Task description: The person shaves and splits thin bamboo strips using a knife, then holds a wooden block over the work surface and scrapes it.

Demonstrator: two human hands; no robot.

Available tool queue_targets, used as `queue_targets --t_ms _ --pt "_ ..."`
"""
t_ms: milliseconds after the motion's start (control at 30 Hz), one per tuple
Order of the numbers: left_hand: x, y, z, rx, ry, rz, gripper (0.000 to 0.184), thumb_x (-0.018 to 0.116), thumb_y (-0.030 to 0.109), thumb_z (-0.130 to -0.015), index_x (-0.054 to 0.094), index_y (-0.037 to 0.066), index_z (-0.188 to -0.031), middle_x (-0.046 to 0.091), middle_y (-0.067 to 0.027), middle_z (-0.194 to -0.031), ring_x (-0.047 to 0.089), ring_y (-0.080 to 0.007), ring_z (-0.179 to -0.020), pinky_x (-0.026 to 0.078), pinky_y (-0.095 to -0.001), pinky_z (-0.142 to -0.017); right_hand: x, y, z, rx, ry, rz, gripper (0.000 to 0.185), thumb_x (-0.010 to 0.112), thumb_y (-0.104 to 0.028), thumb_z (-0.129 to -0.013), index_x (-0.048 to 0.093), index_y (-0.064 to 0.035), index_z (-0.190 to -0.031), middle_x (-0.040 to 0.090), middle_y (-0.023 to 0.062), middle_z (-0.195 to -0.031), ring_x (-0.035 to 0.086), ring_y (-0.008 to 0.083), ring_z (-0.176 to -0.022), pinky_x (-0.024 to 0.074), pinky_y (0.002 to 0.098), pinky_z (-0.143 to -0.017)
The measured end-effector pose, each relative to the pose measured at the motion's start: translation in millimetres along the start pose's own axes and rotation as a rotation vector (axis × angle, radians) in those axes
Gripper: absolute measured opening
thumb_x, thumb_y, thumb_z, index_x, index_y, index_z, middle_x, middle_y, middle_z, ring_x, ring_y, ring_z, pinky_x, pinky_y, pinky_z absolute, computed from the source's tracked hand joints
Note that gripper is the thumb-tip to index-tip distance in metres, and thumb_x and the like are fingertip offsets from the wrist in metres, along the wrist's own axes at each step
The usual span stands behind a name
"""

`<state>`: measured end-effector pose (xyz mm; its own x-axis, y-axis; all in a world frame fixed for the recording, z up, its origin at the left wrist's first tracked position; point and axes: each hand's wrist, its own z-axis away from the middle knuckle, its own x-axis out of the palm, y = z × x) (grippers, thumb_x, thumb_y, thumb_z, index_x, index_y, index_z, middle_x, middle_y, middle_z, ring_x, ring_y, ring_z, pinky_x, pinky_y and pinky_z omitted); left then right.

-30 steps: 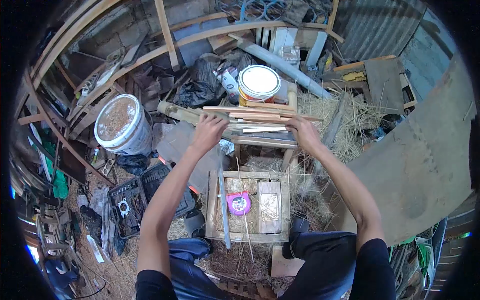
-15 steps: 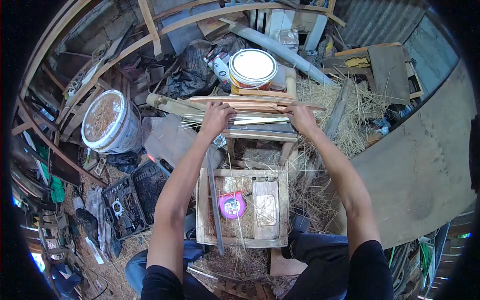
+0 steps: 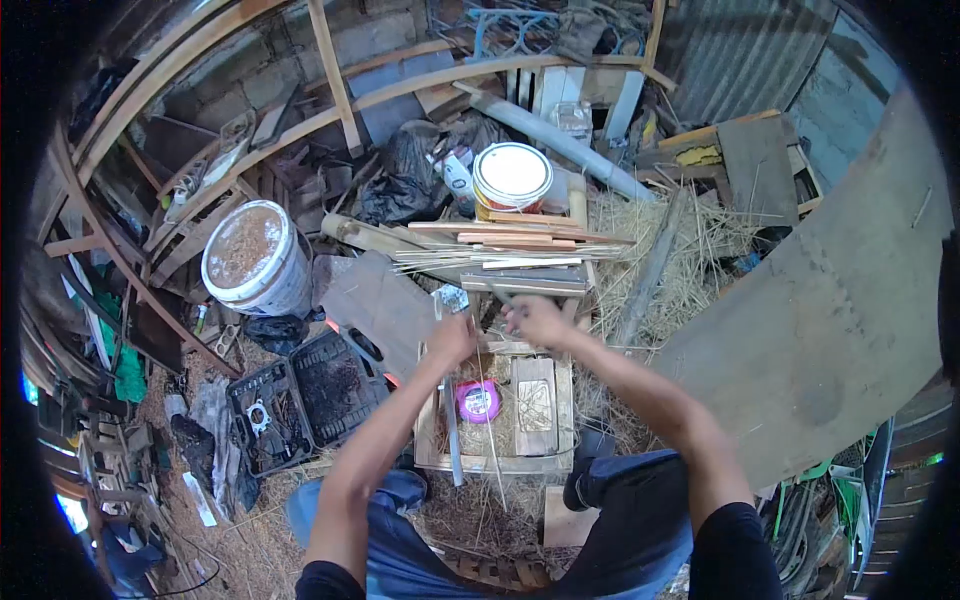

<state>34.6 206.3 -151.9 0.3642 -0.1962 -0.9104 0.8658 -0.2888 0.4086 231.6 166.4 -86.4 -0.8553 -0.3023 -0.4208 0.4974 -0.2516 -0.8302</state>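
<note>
My left hand (image 3: 453, 338) is closed above the upper left of a wooden frame box (image 3: 490, 464); whatever its fingers hold is hidden. Below it, a narrow metal bar (image 3: 453, 440) lies across the box's left side, its top end covered by my hand and forearm. My right hand (image 3: 538, 324), fingers curled, is in front of the small bench (image 3: 525, 282) with a slim dark tool (image 3: 500, 294) at its fingertips. Wood strips (image 3: 515, 240) and thin bamboo-like sticks (image 3: 430, 262) are stacked on that bench. Inside the box are a pink tape measure (image 3: 478, 401) and a wooden block (image 3: 535, 408).
A bucket of brown material (image 3: 255, 255) and an open tool case (image 3: 300, 400) stand to the left. A white-lidded bucket (image 3: 512, 178) sits behind the bench. Straw (image 3: 700, 235) and a large board (image 3: 800, 340) occupy the right. A curved wooden rail (image 3: 440, 78) crosses the back.
Both hands have left the wood strips and come down toward me, closer together. The slim dark tool now shows at my right fingertips. The view has shifted slightly.
</note>
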Motion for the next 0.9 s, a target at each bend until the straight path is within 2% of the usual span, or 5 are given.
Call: queue_targets --t_ms 167,400,500,667,900 --pt "24.0 18.4 29.8 -0.207 -0.048 0.006 0.024 0.067 0.030 -0.075 0.071 0.007 -0.082 0.067 -0.0200 -0.082 0.066 -0.0355 -0.079 0.052 -0.0466 -0.069 60.0 33.4 -6.8 0.069 0.021 -0.184 0.018 0.047 -0.012 -0.094 0.052 -0.0010 -0.107 0.060 0.0070 -0.083 0.051 0.0115 -0.049 0.0408 0.0267 -0.038" --pt "21.6 28.9 41.0 -0.329 0.092 0.303 0.027 0.071 0.028 -0.071 0.070 0.002 -0.078 0.066 -0.0235 -0.078 0.067 -0.0364 -0.080 0.053 -0.0449 -0.069 85.5 51.3 -18.4 0.099 0.150 -0.219 0.026 0.051 -0.026 -0.093 0.061 -0.0013 -0.093 0.066 0.0137 -0.074 0.065 0.0235 -0.063 0.0488 0.0383 -0.059" --pt "7.7 29.5 45.3 -0.244 0.228 0.406 0.030 0.070 0.032 -0.071 0.070 0.003 -0.077 0.067 -0.0206 -0.075 0.067 -0.0327 -0.071 0.052 -0.0419 -0.066 84.6 41.2 -9.7 -0.148 0.477 0.020 0.026 0.059 -0.024 -0.088 0.062 -0.0006 -0.099 0.066 0.0093 -0.081 0.060 0.0171 -0.065 0.0481 0.0328 -0.063" --pt "-44.2 31.8 63.3 -0.023 0.135 0.898 0.014 0.062 0.012 -0.085 0.066 0.002 -0.094 0.066 -0.0074 -0.075 0.063 -0.0140 -0.063 0.049 -0.0254 -0.055 52.1 -44.3 85.9 -0.261 0.357 -0.023 0.026 0.064 -0.024 -0.087 0.066 -0.0047 -0.103 0.068 0.0104 -0.089 0.062 0.0165 -0.081 0.0474 0.0295 -0.076" --pt "-132.6 91.7 137.2 0.262 0.026 1.087 0.018 0.063 0.010 -0.088 0.062 -0.001 -0.101 0.064 -0.0033 -0.077 0.060 -0.0082 -0.067 0.049 -0.0229 -0.059 20.5 -89.4 135.5 -0.470 0.432 -0.292 0.018 0.066 -0.019 -0.086 0.065 -0.0034 -0.095 0.060 -0.0011 -0.074 0.050 0.0055 -0.067 0.0415 0.0232 -0.062"
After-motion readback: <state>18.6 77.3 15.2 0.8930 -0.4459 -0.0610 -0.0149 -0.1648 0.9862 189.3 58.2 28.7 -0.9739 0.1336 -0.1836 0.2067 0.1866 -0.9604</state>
